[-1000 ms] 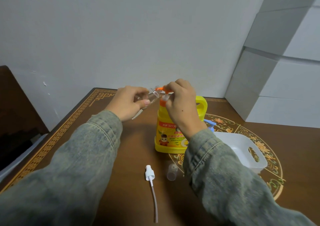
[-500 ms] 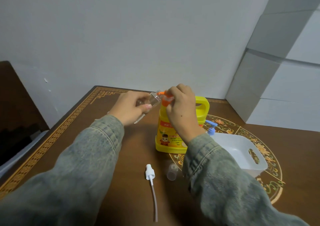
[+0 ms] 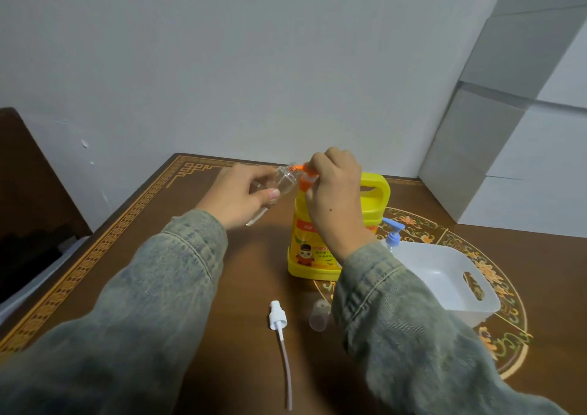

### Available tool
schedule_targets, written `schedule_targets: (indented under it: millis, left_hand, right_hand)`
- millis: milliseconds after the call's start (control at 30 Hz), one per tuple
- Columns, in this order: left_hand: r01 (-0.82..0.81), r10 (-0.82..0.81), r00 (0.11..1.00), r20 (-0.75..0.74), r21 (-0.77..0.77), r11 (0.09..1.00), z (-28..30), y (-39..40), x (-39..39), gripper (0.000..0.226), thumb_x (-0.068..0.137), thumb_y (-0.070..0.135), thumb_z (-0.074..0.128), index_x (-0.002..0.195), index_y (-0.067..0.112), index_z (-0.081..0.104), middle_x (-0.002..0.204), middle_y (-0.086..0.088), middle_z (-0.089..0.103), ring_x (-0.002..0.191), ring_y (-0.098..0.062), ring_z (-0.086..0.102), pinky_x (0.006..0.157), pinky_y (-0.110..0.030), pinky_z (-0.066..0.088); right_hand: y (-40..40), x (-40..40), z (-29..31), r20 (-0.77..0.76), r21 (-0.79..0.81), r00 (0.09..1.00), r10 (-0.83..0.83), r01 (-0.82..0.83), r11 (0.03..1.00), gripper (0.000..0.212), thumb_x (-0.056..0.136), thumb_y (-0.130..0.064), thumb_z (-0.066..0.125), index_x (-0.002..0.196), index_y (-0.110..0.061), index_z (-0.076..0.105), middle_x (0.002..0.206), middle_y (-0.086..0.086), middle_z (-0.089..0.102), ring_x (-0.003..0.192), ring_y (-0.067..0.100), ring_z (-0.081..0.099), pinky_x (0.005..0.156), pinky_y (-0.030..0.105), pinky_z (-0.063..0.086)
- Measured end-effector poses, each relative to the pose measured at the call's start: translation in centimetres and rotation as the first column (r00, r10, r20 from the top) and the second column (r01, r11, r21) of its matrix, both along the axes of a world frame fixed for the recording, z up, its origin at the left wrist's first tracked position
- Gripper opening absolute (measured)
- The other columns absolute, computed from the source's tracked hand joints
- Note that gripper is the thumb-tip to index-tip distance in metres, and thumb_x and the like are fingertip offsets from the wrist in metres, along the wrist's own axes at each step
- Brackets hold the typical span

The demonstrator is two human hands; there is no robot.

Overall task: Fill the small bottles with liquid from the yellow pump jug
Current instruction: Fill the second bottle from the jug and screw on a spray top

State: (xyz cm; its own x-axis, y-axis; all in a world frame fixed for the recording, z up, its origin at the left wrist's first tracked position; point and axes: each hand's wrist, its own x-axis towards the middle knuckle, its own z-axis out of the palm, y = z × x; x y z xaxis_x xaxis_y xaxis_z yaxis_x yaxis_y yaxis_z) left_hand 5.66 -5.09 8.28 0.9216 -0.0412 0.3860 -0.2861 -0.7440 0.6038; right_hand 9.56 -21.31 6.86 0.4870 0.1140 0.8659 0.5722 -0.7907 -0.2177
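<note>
While the left hand (image 3: 236, 200) grips a clear bottle (image 3: 279, 182), the right hand (image 3: 333, 192) presses the orange pump (image 3: 306, 178).

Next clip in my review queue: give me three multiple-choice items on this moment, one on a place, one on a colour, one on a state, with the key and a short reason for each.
1. Where does the white spray-pump head with its tube lie?
A. In the white basket
B. On the table, nearer the camera than the jug
C. On top of the jug

2. What colour is the pump on the yellow jug?
A. Orange
B. Green
C. Black

3. How is the small clear bottle being held?
A. Standing upright on the table
B. Lying in the basket
C. Gripped in the left hand, tilted, mouth at the pump spout

Key: 1 B, the spray-pump head rests on the bare table in front of the yellow jug. 2 A, the pump under the right hand is orange. 3 C, the left hand grips the small clear bottle off the table.
</note>
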Motion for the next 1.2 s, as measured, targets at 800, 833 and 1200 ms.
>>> schedule_targets:
  millis: [800,833,1200]
  left_hand:
    - [-0.005,0.005,1.0,-0.023,-0.007,1.0,-0.6,0.3,0.4,0.033,0.087,0.023,0.069,0.119,0.024,0.067,0.1,0.011,0.067,0.101,-0.014,0.063,0.097,-0.034,0.044]
    - [-0.01,0.01,1.0,-0.022,-0.009,1.0,-0.7,0.3,0.3,0.034,0.087,0.024,0.069,0.12,0.023,0.066,0.098,0.012,0.066,0.101,-0.013,0.062,0.098,-0.035,0.044]
    - [0.004,-0.004,1.0,0.011,0.015,1.0,1.7,-0.1,0.1,0.022,0.087,0.019,0.068,0.108,0.015,0.07,0.098,0.005,0.071,0.101,-0.018,0.063,0.096,-0.033,0.044]
  right_hand:
    - [-0.1,0.3,-0.5,-0.01,0.005,1.0,0.013,-0.013,1.0,0.011,0.061,0.004,0.058,0.065,-0.005,0.054,0.07,0.012,0.049,0.068,0.031,0.046,0.067,0.029,0.022]
    - [-0.1,0.2,-0.5,-0.012,0.005,1.0,0.009,-0.009,1.0,0.011,0.06,0.004,0.058,0.066,-0.005,0.054,0.07,0.012,0.049,0.068,0.031,0.046,0.067,0.029,0.021]
    - [-0.5,0.5,1.2,-0.049,0.006,0.999,0.001,-0.001,1.0,0.018,0.06,0.003,0.069,0.075,-0.004,0.062,0.078,0.011,0.054,0.077,0.033,0.051,0.07,0.034,0.033]
